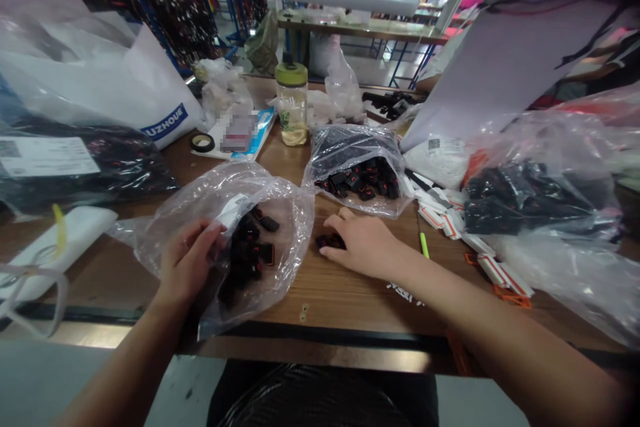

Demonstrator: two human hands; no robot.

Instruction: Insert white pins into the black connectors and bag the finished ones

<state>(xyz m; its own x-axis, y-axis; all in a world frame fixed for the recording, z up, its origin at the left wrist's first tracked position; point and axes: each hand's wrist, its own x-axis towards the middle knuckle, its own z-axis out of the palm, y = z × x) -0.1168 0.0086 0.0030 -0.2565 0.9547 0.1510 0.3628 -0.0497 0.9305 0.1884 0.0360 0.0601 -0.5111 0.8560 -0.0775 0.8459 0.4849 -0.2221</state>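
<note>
Black parts (245, 253) lie inside the clear bag (215, 187) on the tabletop (345, 303); the worker's left hand (187, 260) pinches its film; the right hand (363, 240) closes around black pieces (330, 241) right of it.

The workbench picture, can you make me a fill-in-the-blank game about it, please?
1. The bag at the left hand is made of clear ____.
2. The right hand is at small parts coloured mostly ____.
3. The bottle has a lid coloured ____.
4. In the picture, the tape roll lies to the bottle's ____.

Missing words: plastic; black; green; left.
</note>
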